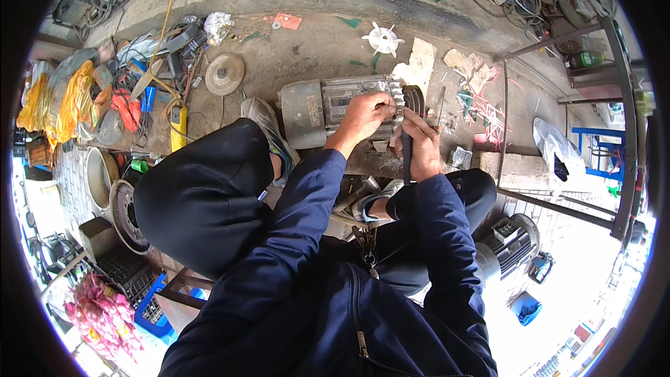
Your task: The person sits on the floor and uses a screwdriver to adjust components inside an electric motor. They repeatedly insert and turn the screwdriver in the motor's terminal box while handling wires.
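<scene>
A grey electric motor (305,116) with a finned body lies on its side on the ground in front of me. My left hand (366,119) is closed at the motor's right end, thumb and fingers pinched together; what they hold is too small to make out. At that same end sits a dark, grooved round part (414,100). Just right of it, my right hand (423,146) is closed around a dark bar-like piece (407,160), whose upper end merges with the round part. Whether the two are one piece, I cannot tell.
A white fan wheel (382,39) and a round metal disc (225,74) lie beyond the motor. Tools and yellow bags (75,101) are heaped at left. A metal frame (621,132) stands at right, near another motor (513,241). My shoes flank the work.
</scene>
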A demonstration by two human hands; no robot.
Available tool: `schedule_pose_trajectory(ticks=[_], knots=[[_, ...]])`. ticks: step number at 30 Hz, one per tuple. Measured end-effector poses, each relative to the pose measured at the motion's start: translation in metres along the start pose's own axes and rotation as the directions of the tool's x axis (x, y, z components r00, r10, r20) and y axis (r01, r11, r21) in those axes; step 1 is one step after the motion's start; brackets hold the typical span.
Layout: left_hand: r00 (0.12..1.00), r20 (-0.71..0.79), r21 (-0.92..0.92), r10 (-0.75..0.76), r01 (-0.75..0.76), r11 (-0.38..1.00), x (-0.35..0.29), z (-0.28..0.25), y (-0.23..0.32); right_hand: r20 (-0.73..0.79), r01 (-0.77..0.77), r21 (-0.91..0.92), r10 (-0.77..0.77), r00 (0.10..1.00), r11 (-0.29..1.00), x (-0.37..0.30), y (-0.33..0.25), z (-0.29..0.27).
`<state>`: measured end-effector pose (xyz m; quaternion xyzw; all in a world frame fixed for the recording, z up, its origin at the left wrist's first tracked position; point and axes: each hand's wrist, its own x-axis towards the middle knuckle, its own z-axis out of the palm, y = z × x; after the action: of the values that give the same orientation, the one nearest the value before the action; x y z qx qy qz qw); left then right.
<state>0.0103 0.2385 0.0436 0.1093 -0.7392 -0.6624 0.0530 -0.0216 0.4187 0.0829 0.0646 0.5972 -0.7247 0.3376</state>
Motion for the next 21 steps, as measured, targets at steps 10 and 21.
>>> schedule_pose_trajectory(ticks=[10,21], knots=[[0.995,0.1,-0.014,-0.025,0.027,1.0,0.009,-0.01,-0.011,0.457,0.593,-0.728,-0.402,0.793,0.343,0.009,-0.026,-0.012],[0.998,0.041,-0.026,0.052,-0.051,0.998,0.008,-0.006,-0.013,-0.111,0.276,-0.115,-0.288,0.951,0.954,-0.003,0.01,-0.002]])
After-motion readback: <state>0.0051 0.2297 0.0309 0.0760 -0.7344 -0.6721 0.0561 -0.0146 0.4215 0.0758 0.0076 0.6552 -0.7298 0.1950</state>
